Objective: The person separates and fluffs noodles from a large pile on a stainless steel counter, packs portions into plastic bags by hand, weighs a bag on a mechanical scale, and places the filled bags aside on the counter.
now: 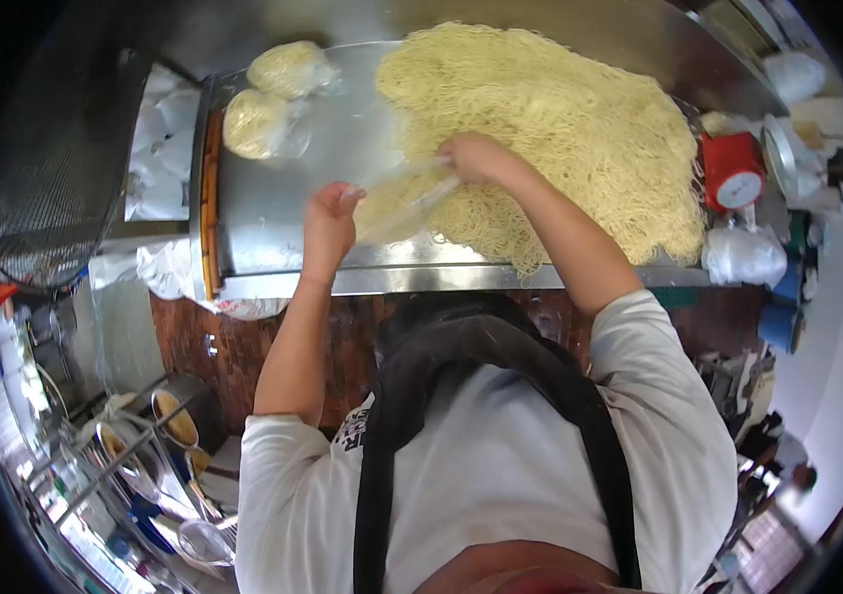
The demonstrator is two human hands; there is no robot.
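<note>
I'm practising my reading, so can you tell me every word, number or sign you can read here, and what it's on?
"R": on the white shirt, among black printing; its other letters are unclear.
Red scale: dial marks too small to read.
White plastic with reddish marks, by the steel table: too blurred to read.
Held clear bag: blurred, no writing I can make out.

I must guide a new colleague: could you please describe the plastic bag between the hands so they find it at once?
Find the metal table with the broad noodle heap. Near its front edge, a clear, blurred bag is spread between the left hand and right hand. Unlike the two noodle bags lying farther back, it is held.
</note>
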